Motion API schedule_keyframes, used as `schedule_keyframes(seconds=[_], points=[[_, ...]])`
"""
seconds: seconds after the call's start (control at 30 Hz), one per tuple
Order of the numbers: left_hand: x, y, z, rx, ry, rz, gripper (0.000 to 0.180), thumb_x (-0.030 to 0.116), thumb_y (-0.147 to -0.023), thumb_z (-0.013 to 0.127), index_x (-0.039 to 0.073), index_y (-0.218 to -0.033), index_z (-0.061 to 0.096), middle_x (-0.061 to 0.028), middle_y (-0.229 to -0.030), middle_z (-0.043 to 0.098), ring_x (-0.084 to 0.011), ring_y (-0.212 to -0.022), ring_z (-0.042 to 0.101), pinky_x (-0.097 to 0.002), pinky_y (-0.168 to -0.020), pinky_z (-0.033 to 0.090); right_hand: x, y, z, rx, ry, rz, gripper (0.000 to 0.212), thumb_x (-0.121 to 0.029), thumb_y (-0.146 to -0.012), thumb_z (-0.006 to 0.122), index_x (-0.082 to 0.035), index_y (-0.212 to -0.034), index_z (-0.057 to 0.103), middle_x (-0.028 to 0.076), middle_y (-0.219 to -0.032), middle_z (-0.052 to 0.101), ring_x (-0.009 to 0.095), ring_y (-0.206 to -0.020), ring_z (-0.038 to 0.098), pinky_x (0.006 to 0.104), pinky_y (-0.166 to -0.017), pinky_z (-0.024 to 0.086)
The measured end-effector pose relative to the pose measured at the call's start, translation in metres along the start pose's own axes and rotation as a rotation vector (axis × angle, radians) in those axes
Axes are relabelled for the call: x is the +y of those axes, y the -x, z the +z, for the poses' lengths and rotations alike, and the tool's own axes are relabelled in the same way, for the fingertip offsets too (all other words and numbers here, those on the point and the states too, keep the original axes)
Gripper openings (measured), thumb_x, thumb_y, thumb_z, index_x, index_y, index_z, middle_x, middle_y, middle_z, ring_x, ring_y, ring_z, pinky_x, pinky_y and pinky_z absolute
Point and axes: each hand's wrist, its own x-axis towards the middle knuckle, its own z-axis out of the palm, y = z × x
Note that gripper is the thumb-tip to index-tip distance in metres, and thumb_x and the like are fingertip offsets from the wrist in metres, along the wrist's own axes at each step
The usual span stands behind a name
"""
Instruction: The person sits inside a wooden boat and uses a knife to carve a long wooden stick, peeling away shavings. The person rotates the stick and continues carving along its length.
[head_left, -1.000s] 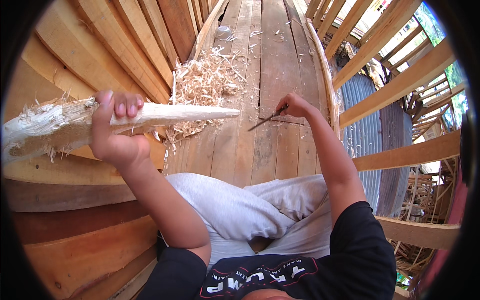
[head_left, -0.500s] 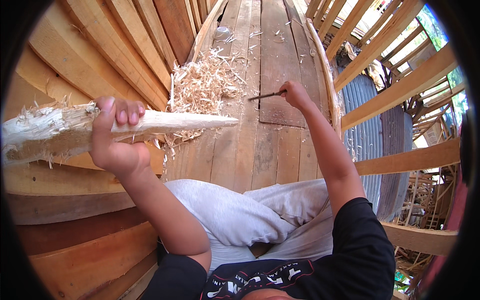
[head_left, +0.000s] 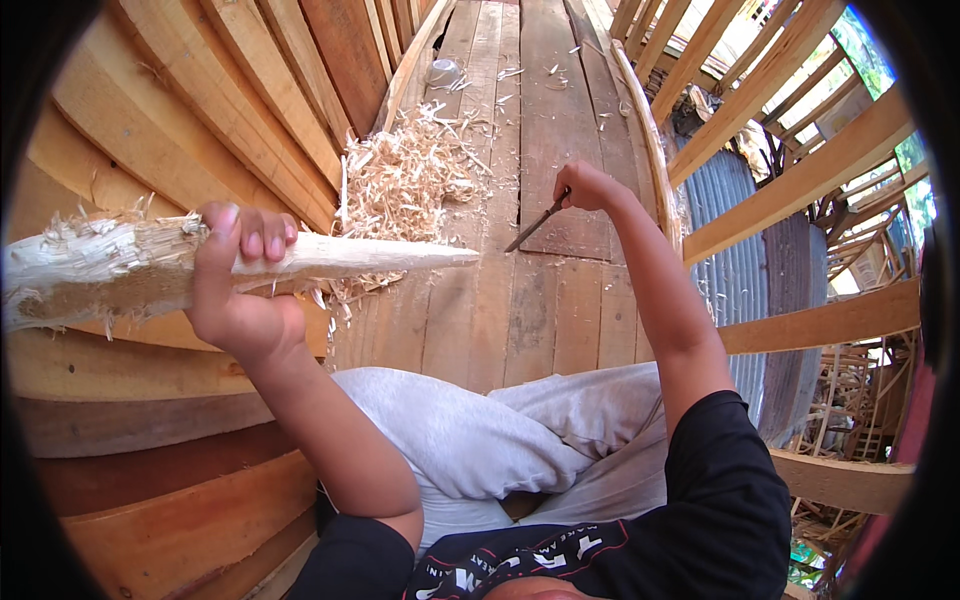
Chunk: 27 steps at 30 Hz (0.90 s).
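Observation:
At the left, my left hand (head_left: 250,285) is wrapped round a thick pale wooden stake (head_left: 345,256). Its whittled end tapers to a point toward the right, while the thicker left part is rough with splinters. My right hand (head_left: 588,188) grips the handle of a long dark knife (head_left: 535,228) out over the floorboards. The blade slants down and to the left from the fist, its tip a short way right of the stake's point and apart from it. Most of the knife's handle is hidden by my fingers.
A heap of wood shavings (head_left: 405,180) lies beyond the stake on the plank floor (head_left: 490,330). Farther off stands a small clear cup (head_left: 443,73). Board walling (head_left: 200,110) closes the left side; a slatted rail (head_left: 790,210) runs along the right. My crossed legs (head_left: 470,430) are close in front.
The knife has swung so its blade points more downward, with its tip nearer me. My left hand and the stake have dropped slightly in view.

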Motion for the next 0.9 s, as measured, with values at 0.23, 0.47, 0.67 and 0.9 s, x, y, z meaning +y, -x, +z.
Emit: schedule_keyframes(seconds=[0.23,0.47,0.67,0.9], points=[[-0.003,0.001,0.001,0.003,0.001,-0.014,0.015,0.019,-0.083,0.058,0.008,-0.084,0.049,0.0004,-0.067,0.037,-0.0127,-0.062,0.039,-0.0317,-0.069,0.036,-0.005,-0.004,0.011,0.620,-0.035,0.519,0.024,-0.005,-0.082,0.059,0.000,-0.104,0.067,0.021,-0.094,0.068,0.034,-0.091,0.065,0.0412,-0.083,0.050],[-0.007,0.001,0.002,-0.013,0.029,-0.020,0.013,0.018,-0.083,0.059,0.009,-0.083,0.050,0.0004,-0.066,0.038,-0.0120,-0.061,0.040,-0.0317,-0.069,0.037,-0.062,-0.012,0.094,0.358,-0.295,0.674,0.033,-0.007,-0.080,0.055,0.003,-0.109,0.063,0.027,-0.107,0.065,0.038,-0.102,0.064,0.0423,-0.086,0.050],[-0.003,0.002,0.002,-0.017,0.009,-0.015,0.013,0.017,-0.083,0.059,0.009,-0.083,0.050,0.0004,-0.065,0.039,-0.0118,-0.061,0.040,-0.0316,-0.068,0.037,-0.099,-0.027,0.109,0.616,-0.601,0.591,0.037,-0.010,-0.083,0.055,0.000,-0.119,0.061,0.026,-0.109,0.064,0.038,-0.108,0.061,0.0400,-0.091,0.047],[-0.008,0.002,0.007,0.025,0.014,-0.034,0.014,0.018,-0.082,0.060,0.009,-0.083,0.049,0.0004,-0.065,0.038,-0.0118,-0.061,0.040,-0.0317,-0.068,0.037,-0.106,-0.026,0.116,0.659,-0.620,0.450,0.036,-0.005,-0.085,0.050,0.005,-0.119,0.057,0.028,-0.105,0.064,0.039,-0.103,0.062,0.0404,-0.087,0.048]])
